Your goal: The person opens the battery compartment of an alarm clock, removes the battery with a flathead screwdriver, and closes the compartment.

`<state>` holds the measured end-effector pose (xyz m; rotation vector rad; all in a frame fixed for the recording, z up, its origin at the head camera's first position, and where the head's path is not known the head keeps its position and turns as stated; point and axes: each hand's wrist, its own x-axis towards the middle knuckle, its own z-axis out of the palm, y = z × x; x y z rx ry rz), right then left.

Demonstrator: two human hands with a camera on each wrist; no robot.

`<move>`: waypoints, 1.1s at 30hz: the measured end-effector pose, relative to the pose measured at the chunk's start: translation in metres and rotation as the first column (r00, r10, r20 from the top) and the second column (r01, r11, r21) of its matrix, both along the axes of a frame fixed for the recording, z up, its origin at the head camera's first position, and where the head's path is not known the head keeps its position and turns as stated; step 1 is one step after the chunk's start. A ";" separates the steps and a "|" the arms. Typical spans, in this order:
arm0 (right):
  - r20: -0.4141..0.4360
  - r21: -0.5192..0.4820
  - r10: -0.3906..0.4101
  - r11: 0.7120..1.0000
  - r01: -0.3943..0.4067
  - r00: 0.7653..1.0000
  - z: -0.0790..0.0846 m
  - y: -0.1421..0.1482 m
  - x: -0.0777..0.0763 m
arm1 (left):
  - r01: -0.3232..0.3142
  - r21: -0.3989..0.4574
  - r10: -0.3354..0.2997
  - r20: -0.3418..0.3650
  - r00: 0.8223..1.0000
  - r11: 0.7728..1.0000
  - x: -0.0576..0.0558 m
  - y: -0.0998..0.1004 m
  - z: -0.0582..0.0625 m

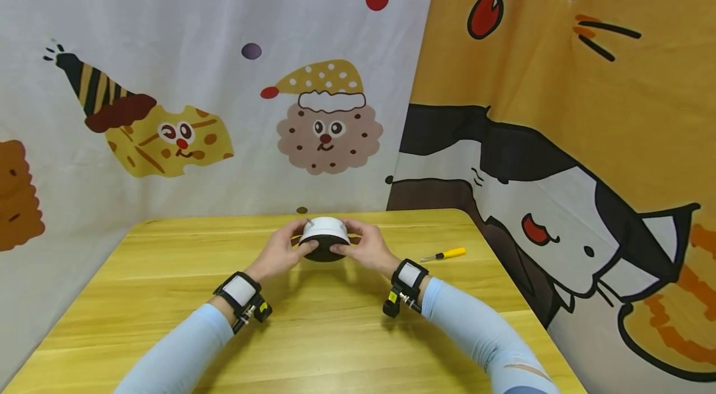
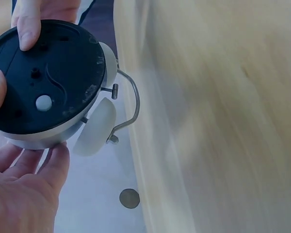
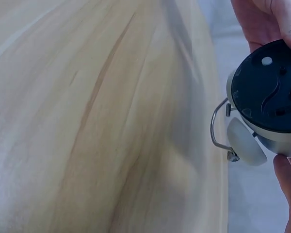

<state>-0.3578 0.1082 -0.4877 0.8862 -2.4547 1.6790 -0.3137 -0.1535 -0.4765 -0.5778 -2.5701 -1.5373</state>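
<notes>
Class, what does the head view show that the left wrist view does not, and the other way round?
Only the head view shows the screwdriver and blue sleeves. Only the left wrist view shows the wire handle, bells and white knob. Both show the clock held between left hand and right hand, the table and curtain.
</notes>
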 end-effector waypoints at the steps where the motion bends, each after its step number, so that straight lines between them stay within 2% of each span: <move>1: 0.001 -0.004 0.000 1.000 0.000 1.000 0.001 0.000 0.000 | 0.000 0.019 0.000 0.005 1.000 1.000 0.000 0.000 0.000; 7: 0.031 -0.029 0.004 1.000 -0.003 1.000 0.008 -0.002 0.001 | -0.015 0.089 0.012 0.033 0.999 0.996 -0.002 0.001 0.005; 14: 0.010 -0.002 -0.026 1.000 0.026 1.000 0.014 -0.002 0.003 | -0.059 0.067 0.056 0.037 0.998 0.996 -0.005 0.000 0.007; 23: 0.014 0.017 -0.040 0.999 0.039 0.999 0.014 -0.003 0.004 | -0.050 0.047 0.048 0.054 0.997 0.998 -0.004 -0.001 0.008; 26: 0.039 0.012 -0.050 0.999 0.050 0.998 0.013 -0.004 0.004 | -0.047 0.046 0.043 0.072 0.996 0.998 -0.004 -0.003 0.007; 33: 0.153 -0.081 -0.067 0.994 0.080 0.986 0.010 -0.006 0.003 | -0.048 0.055 0.042 0.098 0.994 0.997 -0.003 -0.004 0.009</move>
